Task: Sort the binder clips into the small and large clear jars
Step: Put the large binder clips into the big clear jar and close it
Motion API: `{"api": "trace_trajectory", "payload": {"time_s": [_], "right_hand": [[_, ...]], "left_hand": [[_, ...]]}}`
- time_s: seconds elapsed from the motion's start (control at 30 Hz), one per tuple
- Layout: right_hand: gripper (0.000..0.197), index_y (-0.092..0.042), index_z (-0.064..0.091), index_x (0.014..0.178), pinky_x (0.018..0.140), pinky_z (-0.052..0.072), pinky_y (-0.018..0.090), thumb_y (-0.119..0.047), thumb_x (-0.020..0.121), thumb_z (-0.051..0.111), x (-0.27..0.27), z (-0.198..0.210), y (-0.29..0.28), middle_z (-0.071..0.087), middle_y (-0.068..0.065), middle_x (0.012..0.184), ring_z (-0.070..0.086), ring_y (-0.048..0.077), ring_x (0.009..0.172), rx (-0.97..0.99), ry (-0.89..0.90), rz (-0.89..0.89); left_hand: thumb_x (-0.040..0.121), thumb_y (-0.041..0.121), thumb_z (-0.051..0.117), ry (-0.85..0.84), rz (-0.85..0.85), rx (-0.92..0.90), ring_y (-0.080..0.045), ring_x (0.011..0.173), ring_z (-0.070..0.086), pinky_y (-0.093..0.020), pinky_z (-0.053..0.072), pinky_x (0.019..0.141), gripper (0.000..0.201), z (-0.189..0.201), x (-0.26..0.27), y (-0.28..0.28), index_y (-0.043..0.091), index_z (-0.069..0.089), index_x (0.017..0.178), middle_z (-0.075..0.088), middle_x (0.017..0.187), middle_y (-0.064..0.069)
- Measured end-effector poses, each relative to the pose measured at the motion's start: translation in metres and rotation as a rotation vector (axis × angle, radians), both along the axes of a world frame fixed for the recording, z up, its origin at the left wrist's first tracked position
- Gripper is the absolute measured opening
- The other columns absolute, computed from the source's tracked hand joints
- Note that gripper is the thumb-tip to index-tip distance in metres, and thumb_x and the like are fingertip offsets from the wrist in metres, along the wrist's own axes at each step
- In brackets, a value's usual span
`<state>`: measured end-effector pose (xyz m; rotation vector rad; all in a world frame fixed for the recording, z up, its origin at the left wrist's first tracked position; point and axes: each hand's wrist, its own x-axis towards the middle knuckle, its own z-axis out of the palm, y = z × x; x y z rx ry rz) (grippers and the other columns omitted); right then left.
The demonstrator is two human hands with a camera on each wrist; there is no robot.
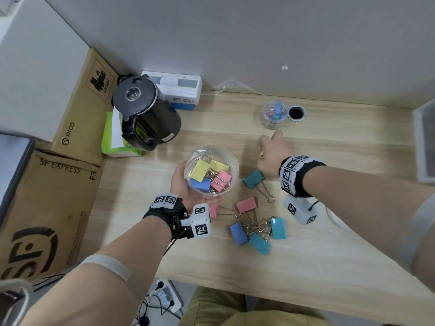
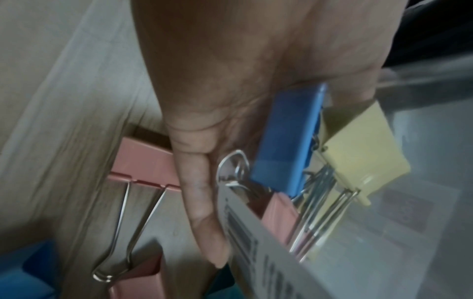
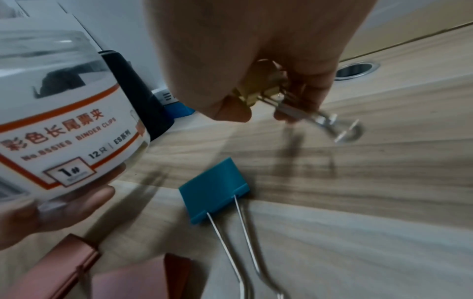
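Observation:
My left hand [image 1: 181,181] grips the large clear jar [image 1: 226,154] from the side and holds it above the table. In it lie yellow, pink and blue large clips [image 2: 289,141]. Beyond it my right hand [image 1: 270,149] hovers over the table, pinching a small yellow binder clip [image 3: 252,96] whose wire handles stick out. The small clear jar [image 1: 270,124], with several small clips in it, stands just past that hand, near the wall. Several large clips lie loose on the table: a teal one [image 1: 253,179], a pink one [image 1: 246,205], and a blue one [image 1: 238,233] tangled with two teal ones.
A black kettle [image 1: 146,114], a green tissue pack [image 1: 115,137] and a white-and-blue box [image 1: 179,90] stand at the back left, with cardboard boxes [image 1: 82,109] beside them. A cable hole [image 1: 296,112] sits right of the small jar. A white bin [image 1: 423,142] is at the right edge.

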<state>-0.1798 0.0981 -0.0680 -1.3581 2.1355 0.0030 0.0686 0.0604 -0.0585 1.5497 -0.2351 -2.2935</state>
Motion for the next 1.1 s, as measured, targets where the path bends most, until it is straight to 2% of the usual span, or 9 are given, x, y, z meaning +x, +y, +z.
{"api": "trace_trajectory", "payload": {"time_s": [0.07, 0.17, 0.3, 0.47, 0.57, 0.63, 0.83, 0.97, 1.1], "right_hand": [[0.030, -0.012, 0.050, 0.101, 0.072, 0.056, 0.040, -0.024, 0.077, 0.061, 0.002, 0.003, 0.005, 0.037, 0.010, 0.112, 0.056, 0.029, 0.077, 0.057, -0.034, 0.043], [0.043, -0.014, 0.050, 0.102, 0.068, 0.052, 0.036, -0.045, 0.078, 0.067, 0.010, 0.003, 0.017, 0.055, 0.008, 0.102, 0.058, 0.027, 0.083, 0.103, -0.012, 0.100], [0.058, -0.017, 0.050, 0.097, 0.059, 0.046, 0.031, -0.068, 0.073, 0.064, 0.027, -0.001, 0.032, 0.060, 0.002, 0.088, 0.061, 0.025, 0.078, 0.121, 0.121, 0.108], [0.046, -0.015, 0.063, 0.096, 0.053, 0.041, 0.026, -0.058, 0.081, 0.064, 0.044, -0.007, 0.042, 0.056, 0.000, 0.072, 0.060, 0.023, 0.070, 0.159, 0.219, 0.098], [0.045, -0.015, 0.060, 0.096, 0.055, 0.044, 0.026, -0.057, 0.082, 0.060, 0.050, -0.006, 0.051, 0.059, 0.001, 0.080, 0.059, 0.025, 0.069, 0.117, 0.187, 0.015], [0.046, -0.015, 0.058, 0.095, 0.055, 0.045, 0.027, -0.059, 0.081, 0.056, 0.050, 0.002, 0.054, 0.059, 0.000, 0.079, 0.058, 0.022, 0.066, 0.055, 0.183, -0.019], [0.052, -0.016, 0.054, 0.096, 0.054, 0.041, 0.028, -0.065, 0.078, 0.050, 0.025, 0.058, 0.036, 0.060, -0.001, 0.075, 0.059, 0.021, 0.066, -0.138, 0.155, -0.117], [0.056, -0.025, 0.056, 0.110, 0.070, 0.050, 0.033, -0.065, 0.071, 0.059, 0.012, 0.102, 0.024, 0.063, -0.005, 0.084, 0.062, 0.022, 0.080, -0.332, 0.066, 0.075], [0.055, -0.025, 0.056, 0.119, 0.075, 0.043, 0.030, -0.052, 0.072, 0.069, 0.013, 0.142, 0.020, 0.066, -0.004, 0.101, 0.061, 0.022, 0.097, -0.422, 0.103, 0.412]], "left_hand": [[0.080, 0.061, 0.064, 0.012, -0.029, -0.022, -0.032, 0.091, 0.059, -0.050, 0.045, 0.090, 0.051, 0.006, -0.003, 0.002, 0.013, 0.072, 0.099, 0.065, 0.105, -0.014], [0.051, 0.059, 0.072, 0.128, -0.207, -0.042, -0.031, 0.087, 0.053, -0.040, 0.039, 0.074, 0.072, 0.020, -0.002, 0.008, 0.004, 0.079, 0.097, 0.067, 0.102, -0.020], [0.047, 0.059, 0.076, 0.106, -0.200, -0.021, -0.036, 0.095, 0.060, -0.044, 0.049, 0.080, 0.085, 0.017, 0.008, 0.016, 0.003, 0.073, 0.111, 0.068, 0.114, -0.021], [0.072, 0.062, 0.058, 0.005, -0.167, -0.010, -0.046, 0.114, 0.060, -0.062, 0.032, 0.112, 0.080, 0.012, 0.027, 0.023, 0.007, 0.065, 0.130, 0.063, 0.134, -0.024], [0.078, 0.058, 0.056, 0.015, -0.127, -0.010, -0.047, 0.102, 0.068, -0.060, 0.045, 0.101, 0.073, 0.013, 0.037, 0.030, 0.007, 0.065, 0.129, 0.067, 0.127, -0.025], [0.079, 0.057, 0.058, -0.001, -0.104, -0.009, -0.051, 0.107, 0.064, -0.059, 0.050, 0.095, 0.078, 0.013, 0.043, 0.034, 0.006, 0.060, 0.137, 0.063, 0.132, -0.028], [0.084, 0.062, 0.057, -0.022, -0.012, 0.004, -0.052, 0.118, 0.060, -0.063, 0.047, 0.099, 0.076, 0.025, 0.028, 0.029, 0.006, 0.060, 0.134, 0.064, 0.127, -0.031], [0.089, 0.063, 0.049, 0.005, -0.025, -0.007, -0.048, 0.113, 0.063, -0.057, 0.053, 0.092, 0.072, 0.042, 0.008, 0.025, 0.006, 0.063, 0.129, 0.069, 0.118, -0.030], [0.088, 0.069, 0.044, 0.040, -0.081, 0.033, -0.044, 0.110, 0.064, -0.053, 0.053, 0.087, 0.080, 0.053, -0.010, 0.027, 0.007, 0.058, 0.137, 0.065, 0.128, -0.027]]}}
